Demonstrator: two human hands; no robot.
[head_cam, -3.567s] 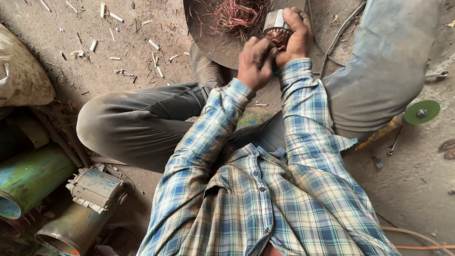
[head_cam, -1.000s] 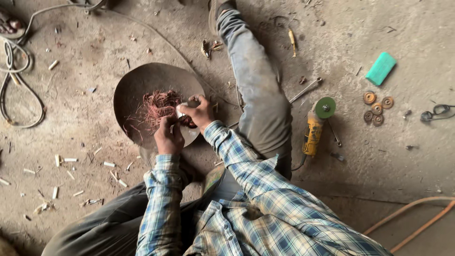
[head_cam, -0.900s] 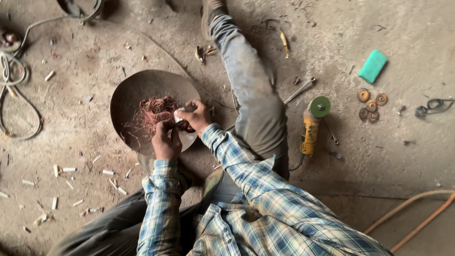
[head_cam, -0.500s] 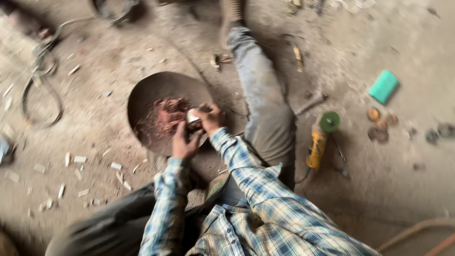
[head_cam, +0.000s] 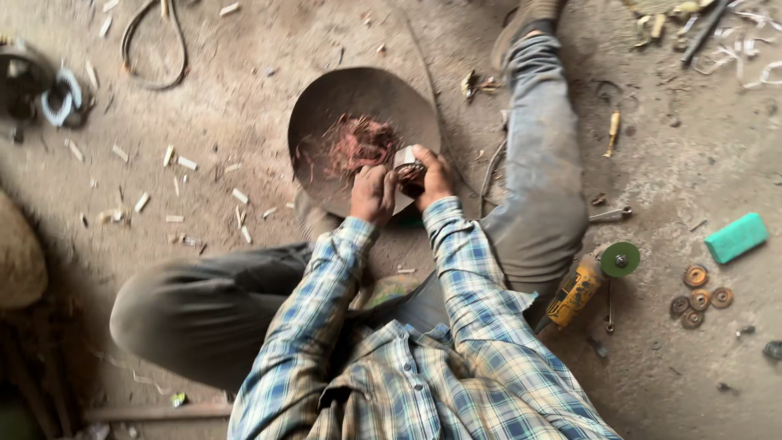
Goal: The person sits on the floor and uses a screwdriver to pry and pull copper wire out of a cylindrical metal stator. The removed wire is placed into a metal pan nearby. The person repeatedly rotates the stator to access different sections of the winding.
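I sit on a dusty floor in a blue plaid shirt. My right hand (head_cam: 434, 175) grips a small round motor part (head_cam: 410, 173) with copper windings, held over a shallow metal pan (head_cam: 326, 98). My left hand (head_cam: 372, 192) is closed against the same part from the left side. A tangle of reddish copper wire (head_cam: 357, 145) lies in the pan just beyond my hands.
A yellow angle grinder (head_cam: 588, 277) with a green disc lies by my right knee. A green block (head_cam: 736, 237) and several rusty discs (head_cam: 697, 289) sit at the right. A cable loop (head_cam: 151, 49) and pale scraps (head_cam: 175, 155) litter the left floor.
The view has swung from close over my hands to a wider look at the floor. Both hands stay together on the motor part over the pan.
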